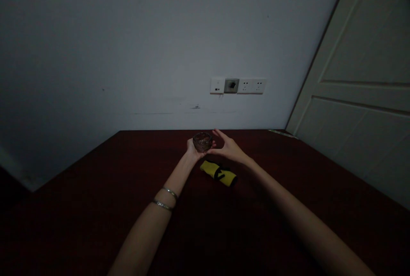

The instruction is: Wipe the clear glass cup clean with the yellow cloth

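A small round glass dish [202, 141] is held up above a dark red table [96, 207]. My left hand [193, 149] cups it from below and the left, fingers wrapped round it. My right hand [226, 146] meets the dish from the right, thumb and forefinger pinching its rim while the other fingers stretch out. Two thin bangles [165, 199] sit on my left wrist. Just under my hands, a yellow folded object with a black band [219, 173] lies on the table.
A white wall stands behind the table with a row of sockets and a switch [237, 85]. A pale panelled door [361, 83] closes off the right side. The room is dim.
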A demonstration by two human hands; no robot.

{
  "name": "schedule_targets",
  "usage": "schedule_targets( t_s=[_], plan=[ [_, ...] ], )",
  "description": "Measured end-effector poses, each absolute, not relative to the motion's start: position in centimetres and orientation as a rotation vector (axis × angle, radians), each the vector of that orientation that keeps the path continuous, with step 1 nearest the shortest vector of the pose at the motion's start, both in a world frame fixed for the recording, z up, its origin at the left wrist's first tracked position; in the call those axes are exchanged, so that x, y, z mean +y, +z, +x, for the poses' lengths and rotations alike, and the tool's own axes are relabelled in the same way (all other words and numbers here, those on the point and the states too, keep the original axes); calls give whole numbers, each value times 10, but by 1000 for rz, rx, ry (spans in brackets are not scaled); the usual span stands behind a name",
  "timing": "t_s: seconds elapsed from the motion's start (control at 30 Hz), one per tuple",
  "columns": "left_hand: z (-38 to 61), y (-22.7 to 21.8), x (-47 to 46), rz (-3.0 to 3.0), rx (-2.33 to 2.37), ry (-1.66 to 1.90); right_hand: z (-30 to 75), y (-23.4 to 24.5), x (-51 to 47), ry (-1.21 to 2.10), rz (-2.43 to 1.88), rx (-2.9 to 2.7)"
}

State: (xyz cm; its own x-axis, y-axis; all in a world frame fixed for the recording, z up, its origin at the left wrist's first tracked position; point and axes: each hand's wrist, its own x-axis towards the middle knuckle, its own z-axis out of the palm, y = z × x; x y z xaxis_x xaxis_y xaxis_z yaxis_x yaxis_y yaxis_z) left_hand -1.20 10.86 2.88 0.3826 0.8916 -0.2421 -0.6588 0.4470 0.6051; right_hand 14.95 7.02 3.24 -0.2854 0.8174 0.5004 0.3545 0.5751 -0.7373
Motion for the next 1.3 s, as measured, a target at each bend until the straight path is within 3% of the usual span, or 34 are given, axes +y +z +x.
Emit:
schedule_targets(
  t_s=[0.57,0.77,0.97,1.3],
  plan=[
    [-16,34,97,583,634,1005,132,27,76,999,-850,-1580],
    [-35,47,92,1201,556,893,143,45,67,979,-892,-1487],
    [-39,59,86,1833,658,1017,157,51,64,975,-841,-1546],
    [13,56,86,1932,688,1118,218,46,59,880,-879,-1671]
  ],
)
